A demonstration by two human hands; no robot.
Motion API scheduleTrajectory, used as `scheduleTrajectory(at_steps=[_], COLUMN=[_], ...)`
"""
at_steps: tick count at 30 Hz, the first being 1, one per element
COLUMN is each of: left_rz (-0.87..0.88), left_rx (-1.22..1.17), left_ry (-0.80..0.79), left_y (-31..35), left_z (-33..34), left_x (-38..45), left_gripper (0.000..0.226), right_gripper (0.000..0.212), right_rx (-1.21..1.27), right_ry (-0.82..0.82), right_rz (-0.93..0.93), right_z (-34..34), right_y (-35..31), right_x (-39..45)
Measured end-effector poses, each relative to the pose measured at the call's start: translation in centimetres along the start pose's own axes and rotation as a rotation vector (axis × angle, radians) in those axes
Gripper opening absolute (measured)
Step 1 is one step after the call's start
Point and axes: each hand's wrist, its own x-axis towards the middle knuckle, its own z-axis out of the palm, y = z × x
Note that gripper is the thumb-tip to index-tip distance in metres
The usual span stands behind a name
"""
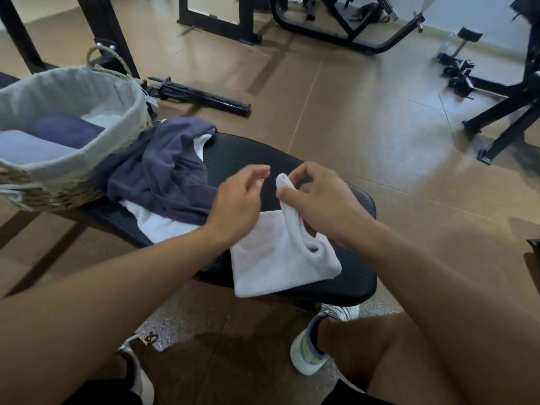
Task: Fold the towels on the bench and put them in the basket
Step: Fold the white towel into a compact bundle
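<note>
You have two hands in view: your left hand point(239, 200) and your right hand point(318, 200). You have one bench point(336, 287) and one basket point(87, 159). On the bench you have three loose towels: one white towel point(271, 258) in front of you, one dark blue towel point(172, 173), and one more white towel point(157, 223) under it. Inside the basket you can count at least three folded towels point(52, 133). You have two shoes point(306, 349) on the floor.
</note>
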Motion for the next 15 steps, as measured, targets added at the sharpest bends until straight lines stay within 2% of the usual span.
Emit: scheduleTrajectory(at_steps=[2, 4, 9, 15], left_rz=[-0.129, -0.226, -0.379, -0.377], left_rx=[-0.138, -0.184, -0.226, -0.123], left_ry=[0.148, 0.192, 0.163, 0.09], left_y=[1.0, 1.3, 0.6, 0.1], left_z=[-2.6, -5.0, -7.2, -7.2], left_x=[0.7, 1.0, 0.5, 0.0], left_gripper=[0.026, 0.018, 0.005, 0.006], right_gripper=[0.016, 0.019, 0.025, 0.027], right_rx=[-0.021, -0.07, -0.171, -0.143], right_ry=[-0.111, -0.195, -0.275, -0.341], right_rz=[0.008, 0.011, 0.009, 0.02], right_z=[1.5, 3.1, 6.4, 7.0], right_y=[-0.4, -0.5, 0.0, 0.1], right_x=[-0.2, -0.2, 0.0, 0.1])
